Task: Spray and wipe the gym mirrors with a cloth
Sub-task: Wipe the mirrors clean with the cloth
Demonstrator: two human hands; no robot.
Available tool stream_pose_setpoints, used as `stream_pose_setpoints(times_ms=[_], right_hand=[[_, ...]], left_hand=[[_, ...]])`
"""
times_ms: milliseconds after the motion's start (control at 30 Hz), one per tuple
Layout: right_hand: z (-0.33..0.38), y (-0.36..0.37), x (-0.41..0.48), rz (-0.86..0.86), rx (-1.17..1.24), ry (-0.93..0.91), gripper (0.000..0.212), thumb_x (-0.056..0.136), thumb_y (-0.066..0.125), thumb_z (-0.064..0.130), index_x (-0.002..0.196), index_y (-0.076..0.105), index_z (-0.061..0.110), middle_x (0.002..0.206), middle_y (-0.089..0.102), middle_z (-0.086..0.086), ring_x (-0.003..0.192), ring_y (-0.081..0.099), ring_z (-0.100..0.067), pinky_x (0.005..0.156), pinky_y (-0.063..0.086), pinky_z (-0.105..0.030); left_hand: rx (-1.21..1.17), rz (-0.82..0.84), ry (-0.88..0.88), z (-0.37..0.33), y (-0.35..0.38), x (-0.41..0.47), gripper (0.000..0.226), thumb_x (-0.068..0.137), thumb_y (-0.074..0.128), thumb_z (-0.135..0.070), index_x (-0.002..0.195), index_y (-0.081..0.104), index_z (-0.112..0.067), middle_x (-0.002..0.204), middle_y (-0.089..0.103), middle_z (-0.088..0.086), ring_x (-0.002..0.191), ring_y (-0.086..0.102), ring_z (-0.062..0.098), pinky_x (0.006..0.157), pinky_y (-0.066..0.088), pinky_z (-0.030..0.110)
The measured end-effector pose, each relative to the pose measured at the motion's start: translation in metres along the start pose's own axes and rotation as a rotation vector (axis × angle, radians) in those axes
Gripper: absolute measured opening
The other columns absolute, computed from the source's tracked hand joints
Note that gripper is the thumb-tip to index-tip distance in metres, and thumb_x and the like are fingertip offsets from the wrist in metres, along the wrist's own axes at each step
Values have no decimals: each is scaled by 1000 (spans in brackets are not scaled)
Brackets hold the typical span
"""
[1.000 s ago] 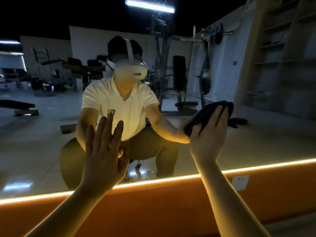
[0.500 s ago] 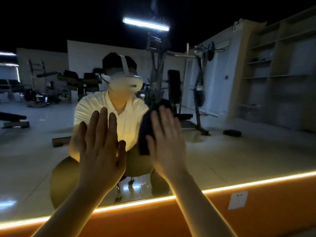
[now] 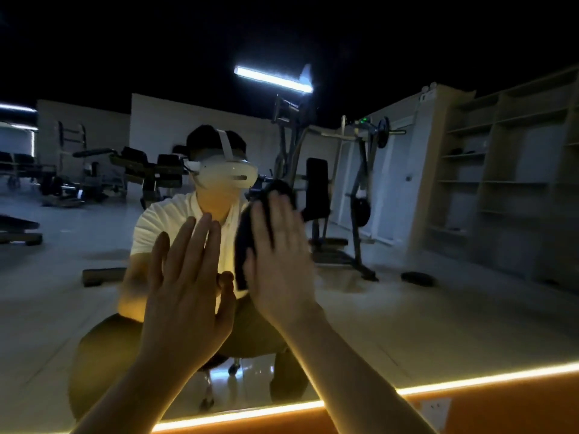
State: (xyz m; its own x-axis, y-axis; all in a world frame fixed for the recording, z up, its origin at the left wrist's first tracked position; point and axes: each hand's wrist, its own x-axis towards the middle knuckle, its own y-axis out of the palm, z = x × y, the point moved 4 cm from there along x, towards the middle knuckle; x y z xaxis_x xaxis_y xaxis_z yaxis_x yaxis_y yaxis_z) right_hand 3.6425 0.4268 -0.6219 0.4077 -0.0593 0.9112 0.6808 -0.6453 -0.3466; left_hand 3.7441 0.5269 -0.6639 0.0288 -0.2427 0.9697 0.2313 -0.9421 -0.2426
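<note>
A large gym mirror point(image 3: 391, 308) fills the view and shows my own squatting reflection. My right hand point(image 3: 279, 258) lies flat with straight fingers on a dark cloth point(image 3: 244, 245), pressing it against the glass at the centre. The cloth shows to the left of and above my fingers. My left hand point(image 3: 185, 289) rests flat on the mirror just to the left, fingers straight and slightly spread, holding nothing. No spray bottle is in view.
A glowing yellow light strip point(image 3: 470, 382) runs along the mirror's lower edge, above an orange wall panel point(image 3: 517, 405) with a white socket point(image 3: 434, 411). Weight machines, benches and wooden shelves appear only as reflections.
My right hand has swept the cloth leftward from the right side of the glass to the centre, next to my left hand. My view has tilted so the light strip sits lower. The left hand stays planted.
</note>
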Motion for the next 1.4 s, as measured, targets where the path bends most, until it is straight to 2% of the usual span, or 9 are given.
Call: stream_pose_setpoints(times_ms=[167,400,533,667,800,933,1033,1200,1400], right_hand=[[-14,-1,8,26,-77,-306,65,107,38,39,163,18,12,171,6,-13,160,1,-26,130,1,-45],[-156,-37,0,-52,-123,406,67,105,32,30,163,13,2,168,16,-23,155,18,-38,122,29,-57],[-152,-45,28,-85,-29,483,73,92,39,20,161,20,3,166,18,-25,153,20,-43,121,28,-61],[-90,-35,60,-139,24,349,72,97,32,33,163,17,6,169,12,-23,157,10,-39,127,16,-56],[-20,-22,75,-68,23,-49,69,106,26,40,165,7,10,171,-1,-19,159,-6,-31,129,-1,-50],[-34,-25,81,-43,-28,-314,68,106,40,38,164,17,10,171,9,-17,160,2,-29,130,5,-48],[-104,-41,87,-105,-57,-91,71,101,42,34,162,20,6,169,15,-20,159,10,-34,128,14,-54],[-205,-64,98,-170,-43,447,69,101,23,33,162,16,0,167,18,-27,155,18,-41,124,23,-58],[-129,-64,146,-265,-40,395,69,101,22,34,163,13,3,168,14,-26,157,10,-38,128,13,-54]], left_hand=[[17,-6,-48,9,0,9,78,100,49,-38,162,25,2,173,12,20,161,9,37,126,14,65],[78,-21,-45,6,3,8,85,94,60,-42,159,31,6,171,19,24,160,13,40,123,17,69],[92,-30,-45,0,-3,17,82,93,61,-38,158,35,5,170,23,24,160,16,38,126,16,65],[96,-30,-11,1,-12,50,75,99,52,-38,161,32,0,170,24,19,161,15,31,129,11,56],[95,-110,42,13,-21,91,64,103,49,-28,158,36,2,168,29,23,159,22,36,126,18,62],[167,-175,107,15,-32,138,63,106,42,-30,159,34,2,169,24,24,160,18,37,129,10,60],[228,-118,79,21,-33,163,71,106,37,-43,163,26,-3,172,17,19,162,10,32,131,-3,50],[269,-87,115,28,-21,168,77,107,31,-53,163,23,0,172,16,21,162,11,32,130,8,56],[256,-120,126,30,-15,170,78,108,26,-55,164,19,-2,173,11,19,162,7,30,131,4,54]])
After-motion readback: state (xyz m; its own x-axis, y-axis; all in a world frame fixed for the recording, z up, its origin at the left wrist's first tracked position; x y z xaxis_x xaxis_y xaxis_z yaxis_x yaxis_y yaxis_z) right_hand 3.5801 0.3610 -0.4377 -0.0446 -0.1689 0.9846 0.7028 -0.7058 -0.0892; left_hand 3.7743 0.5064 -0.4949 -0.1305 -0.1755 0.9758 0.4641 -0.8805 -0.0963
